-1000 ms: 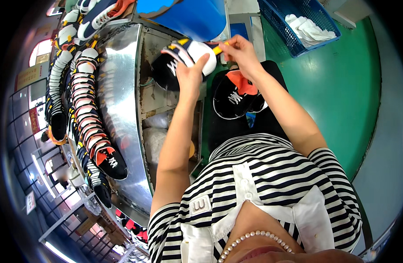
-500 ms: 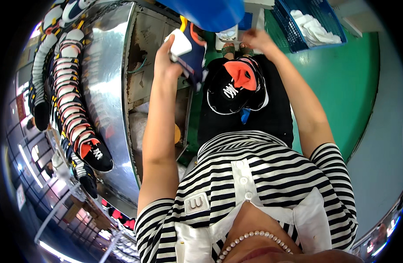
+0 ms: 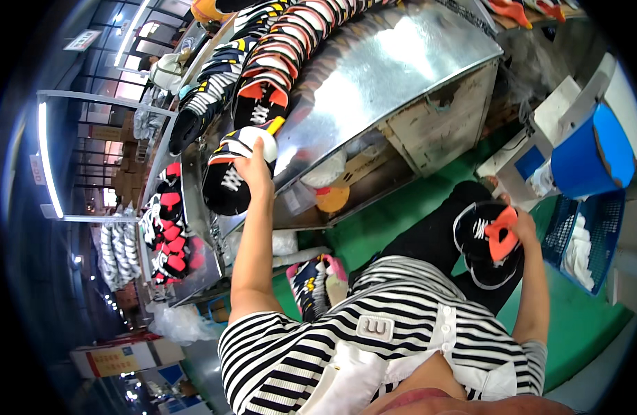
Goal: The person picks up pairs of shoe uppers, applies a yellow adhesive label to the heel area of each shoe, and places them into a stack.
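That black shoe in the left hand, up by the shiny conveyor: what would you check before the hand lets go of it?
1. Left hand has the black shoe by its white heel: ok.
2. Shoe sits at the end of the row of shoes on the metal conveyor, in line: ok.
3. Shoe fully resting on the belt: cannot tell, the hand hides its underside.
4. Right hand rests on the second black shoe on the lap, orange tongue up: ok.
5. Blue basket beside the right arm, out of the way: ok.
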Demonstrator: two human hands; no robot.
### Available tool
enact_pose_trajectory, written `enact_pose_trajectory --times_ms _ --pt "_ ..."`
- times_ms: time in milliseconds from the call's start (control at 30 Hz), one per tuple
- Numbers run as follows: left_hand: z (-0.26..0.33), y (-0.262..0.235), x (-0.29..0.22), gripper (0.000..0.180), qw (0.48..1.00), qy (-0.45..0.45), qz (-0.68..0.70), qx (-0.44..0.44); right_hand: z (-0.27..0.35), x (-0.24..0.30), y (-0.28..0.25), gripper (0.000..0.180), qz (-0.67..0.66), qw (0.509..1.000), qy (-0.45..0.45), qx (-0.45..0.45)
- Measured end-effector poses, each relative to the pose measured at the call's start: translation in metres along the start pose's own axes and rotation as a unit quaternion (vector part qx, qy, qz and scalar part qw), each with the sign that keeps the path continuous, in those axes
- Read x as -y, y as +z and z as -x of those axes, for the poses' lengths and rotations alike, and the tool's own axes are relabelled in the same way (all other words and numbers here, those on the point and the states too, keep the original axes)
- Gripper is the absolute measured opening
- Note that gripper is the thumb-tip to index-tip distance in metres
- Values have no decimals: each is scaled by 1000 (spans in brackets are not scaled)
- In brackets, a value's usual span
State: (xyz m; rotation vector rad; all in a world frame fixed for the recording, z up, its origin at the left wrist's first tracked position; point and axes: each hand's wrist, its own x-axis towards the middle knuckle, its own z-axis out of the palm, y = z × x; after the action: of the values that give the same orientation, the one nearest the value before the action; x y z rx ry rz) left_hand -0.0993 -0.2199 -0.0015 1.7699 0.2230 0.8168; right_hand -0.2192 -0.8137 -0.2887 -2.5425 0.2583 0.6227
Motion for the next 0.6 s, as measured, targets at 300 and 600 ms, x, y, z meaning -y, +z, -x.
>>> enact_pose_trajectory --times_ms 300,600 --pt "-156 104 135 15 966 -137 27 219 116 13 2 56 -24 931 60 -358" --pt "171 134 -73 25 856 -13 -140 498 105 11 -19 83 -293 932 142 -162"
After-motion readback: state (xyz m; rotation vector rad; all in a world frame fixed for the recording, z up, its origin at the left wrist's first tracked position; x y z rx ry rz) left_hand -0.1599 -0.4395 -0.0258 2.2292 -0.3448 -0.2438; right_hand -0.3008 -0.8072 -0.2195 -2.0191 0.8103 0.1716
